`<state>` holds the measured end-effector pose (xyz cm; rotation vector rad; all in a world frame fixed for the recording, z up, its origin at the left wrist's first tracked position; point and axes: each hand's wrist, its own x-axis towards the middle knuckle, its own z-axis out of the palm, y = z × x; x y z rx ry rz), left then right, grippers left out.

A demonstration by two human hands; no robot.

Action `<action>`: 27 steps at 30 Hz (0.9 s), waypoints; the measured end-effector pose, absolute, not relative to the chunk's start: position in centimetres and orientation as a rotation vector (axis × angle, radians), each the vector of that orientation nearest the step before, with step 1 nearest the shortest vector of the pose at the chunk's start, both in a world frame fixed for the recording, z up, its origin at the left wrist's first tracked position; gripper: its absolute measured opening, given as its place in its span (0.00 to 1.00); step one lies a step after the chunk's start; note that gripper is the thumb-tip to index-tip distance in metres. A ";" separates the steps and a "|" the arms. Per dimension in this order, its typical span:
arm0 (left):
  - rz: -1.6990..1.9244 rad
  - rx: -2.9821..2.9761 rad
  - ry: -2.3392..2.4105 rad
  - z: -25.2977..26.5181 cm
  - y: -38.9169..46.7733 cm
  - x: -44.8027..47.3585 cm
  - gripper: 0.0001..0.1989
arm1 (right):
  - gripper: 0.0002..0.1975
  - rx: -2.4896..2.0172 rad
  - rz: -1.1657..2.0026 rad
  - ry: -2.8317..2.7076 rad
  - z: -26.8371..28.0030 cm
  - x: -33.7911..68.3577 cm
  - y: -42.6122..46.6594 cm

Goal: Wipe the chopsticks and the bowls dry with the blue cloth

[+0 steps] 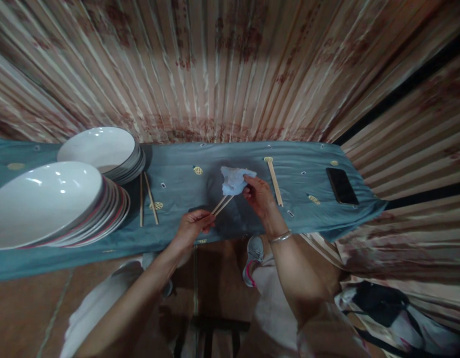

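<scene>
At centre frame, over the bench (177, 199), the left hand (193, 226) grips two chopsticks (219, 205); the right hand (259, 195) pinches a cloth (232, 180) at their far ends, seemingly wiping; the next move calls for a firm left hold.

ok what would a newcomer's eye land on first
Probably the two stacks of white bowls on the left of the table. Next, centrally, the left hand grips chopsticks while the right hand holds a pale cloth at their far ends. A black smartphone lies near the right end.
</scene>
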<state>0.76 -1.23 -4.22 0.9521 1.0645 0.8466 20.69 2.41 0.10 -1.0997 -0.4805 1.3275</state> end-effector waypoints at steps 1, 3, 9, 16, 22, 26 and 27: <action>0.853 0.952 1.066 -4.2 -1.2 0.8 0.15 | 0.15 -1.101 1.331 -0.488 0.0 20.6 2.3; 0.869 0.954 1.069 -4.2 -1.2 0.8 0.15 | 0.15 -1.102 1.348 -0.506 -0.1 20.1 2.1; 0.883 0.972 1.046 -3.8 -1.1 0.7 0.17 | 0.16 -1.120 1.450 -0.587 -0.5 18.0 1.1; 0.850 0.962 0.985 -3.8 -1.3 0.5 0.20 | 0.14 -1.102 1.538 -0.614 -0.8 16.8 0.8; 0.812 0.869 0.937 -3.6 -1.4 0.1 0.17 | 0.13 -1.086 1.673 -0.641 -0.9 16.1 0.3; 0.794 0.885 0.926 -3.3 -1.7 -0.3 0.17 | 0.13 -1.080 1.705 -0.625 -1.1 15.8 0.1; 0.785 0.895 0.924 -3.2 -1.7 -0.4 0.17 | 0.13 -1.079 1.695 -0.617 -1.1 15.9 0.2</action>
